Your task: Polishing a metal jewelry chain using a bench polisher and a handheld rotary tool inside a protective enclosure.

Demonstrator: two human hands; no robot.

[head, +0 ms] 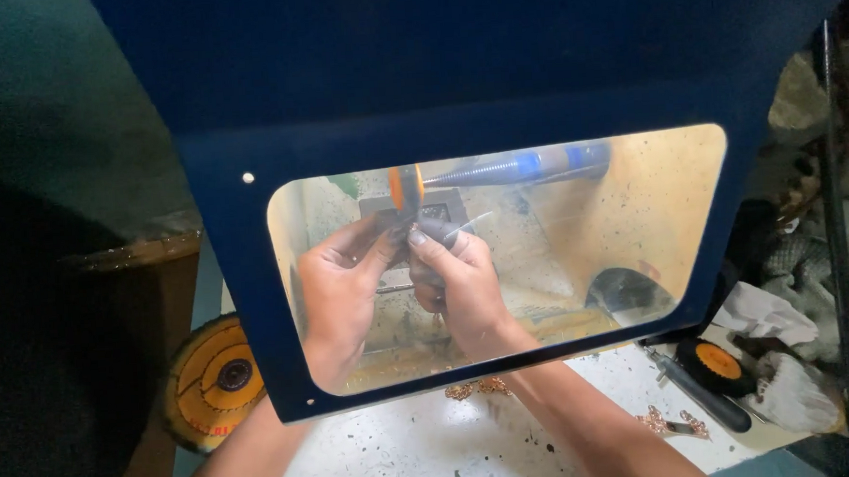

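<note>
Both hands are seen through the clear window [579,230] of a dark blue guard hood [416,74]. The left hand [338,282] and the right hand [456,276] are brought together just below a small orange wheel [405,187] mounted at the tip of a tapered spindle [513,166], which runs off to the right behind the window.

The fingers of both hands are closed narrowly around 1 small workpiece [407,232] pinched between them. The workpiece is held close under the orange wheel; contact between the 2 cannot be confirmed through the window. The kind of workpiece cannot be told, since it is small and largely covered by the fingertips.

Both forearms are passed under the lower edge of the hood. The bench top [407,452] beneath is white and speckled. Small pieces of copper-coloured chain [476,389] are lying on it just below the hood edge, and further pieces [668,421] are lying to the right.

A large yellow and orange buffing wheel [209,380] is resting at the left of the hood. A smaller orange-centred wheel [717,363] and a dark-handled tool [704,398] are lying at the right, beside crumpled white cloth [767,312].
</note>
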